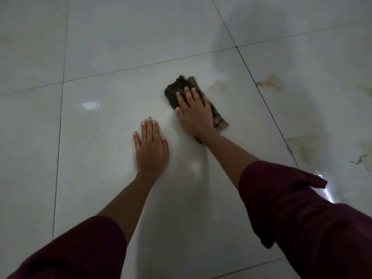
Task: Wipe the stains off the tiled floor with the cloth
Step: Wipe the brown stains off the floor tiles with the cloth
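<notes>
On tiled floor [112,57], right hand [196,113] flat atop cloth [177,91].

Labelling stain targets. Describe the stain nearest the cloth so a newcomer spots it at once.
Start at the glossy white tiled floor and find the right hand pressing the dark folded cloth. Just right of the cloth, on the same tile, lies a faint tan smear. It is smaller and paler than the brown stains across the grout line.
</notes>
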